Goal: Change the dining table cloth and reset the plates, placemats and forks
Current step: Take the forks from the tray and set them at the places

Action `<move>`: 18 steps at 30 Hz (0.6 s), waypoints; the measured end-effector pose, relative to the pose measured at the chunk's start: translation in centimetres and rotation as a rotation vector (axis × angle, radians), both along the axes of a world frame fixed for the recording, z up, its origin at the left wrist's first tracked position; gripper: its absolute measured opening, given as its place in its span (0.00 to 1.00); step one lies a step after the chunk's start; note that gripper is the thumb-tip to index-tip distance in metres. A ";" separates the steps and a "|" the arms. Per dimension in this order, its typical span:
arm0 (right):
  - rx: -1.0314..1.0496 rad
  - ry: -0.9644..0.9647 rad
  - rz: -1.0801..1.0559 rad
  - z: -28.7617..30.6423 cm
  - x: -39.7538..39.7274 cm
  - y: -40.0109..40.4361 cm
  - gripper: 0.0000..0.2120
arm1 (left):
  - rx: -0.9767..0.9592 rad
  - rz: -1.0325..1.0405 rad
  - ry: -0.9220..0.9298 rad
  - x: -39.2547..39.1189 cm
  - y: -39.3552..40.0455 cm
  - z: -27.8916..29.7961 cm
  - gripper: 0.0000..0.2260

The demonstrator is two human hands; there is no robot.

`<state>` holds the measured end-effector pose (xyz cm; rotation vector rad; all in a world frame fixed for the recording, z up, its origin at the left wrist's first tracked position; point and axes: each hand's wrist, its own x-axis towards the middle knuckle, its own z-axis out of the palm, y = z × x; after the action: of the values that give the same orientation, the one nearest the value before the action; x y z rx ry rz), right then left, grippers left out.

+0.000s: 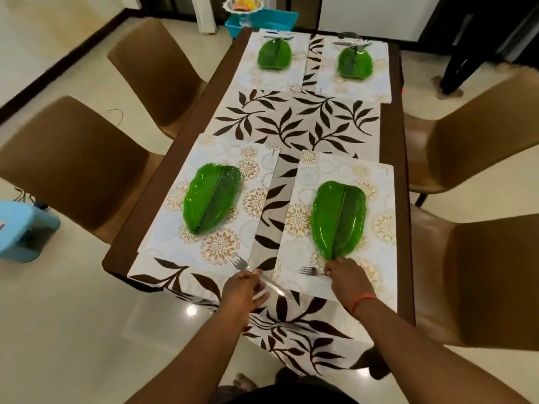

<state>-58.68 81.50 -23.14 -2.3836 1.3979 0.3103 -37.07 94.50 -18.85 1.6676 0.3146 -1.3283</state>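
A white cloth with dark leaf print [294, 121] covers the dark table. Several floral placemats lie on it, each bearing a green leaf-shaped plate: near left [211, 198], near right [338, 218], far left [274, 53], far right [355, 62]. My left hand [243, 290] pinches a silver fork [256, 275] over the near corner of the left placemat [175, 228]. My right hand [347, 275] holds a second fork [309, 270] by its handle on the right placemat [379, 258], just below the plate. Forks lie by the far plates, blurred.
Brown chairs flank the table, two on the left [73, 164] and two on the right [481, 272]. A blue stool [20, 228] stands at the far left. A blue tub [271, 20] and a bowl on a stand [243, 4] sit beyond the table's far end.
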 end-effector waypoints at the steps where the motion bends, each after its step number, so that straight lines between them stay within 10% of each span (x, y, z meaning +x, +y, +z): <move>1: -0.029 0.002 0.008 0.0 -0.1 -0.1 0.09 | 0.000 0.025 -0.006 0.4 -0.5 -0.2 0.06; 8: -0.204 -0.125 0.045 2.3 0.9 -0.1 0.04 | 0.018 0.138 -0.038 1.6 -2.1 -1.0 0.04; 14: 0.500 -0.507 -0.192 4.0 12.2 1.8 0.04 | -0.019 0.161 -0.028 5.5 -2.1 -0.9 0.03; 18: 0.548 -0.452 -0.162 2.7 18.3 2.7 0.03 | -0.023 0.191 -0.036 10.6 -1.1 -1.4 0.04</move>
<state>-40.37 84.25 -20.46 -1.7442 1.1068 0.0834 -26.45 93.42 -20.20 1.5980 0.4256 -1.1548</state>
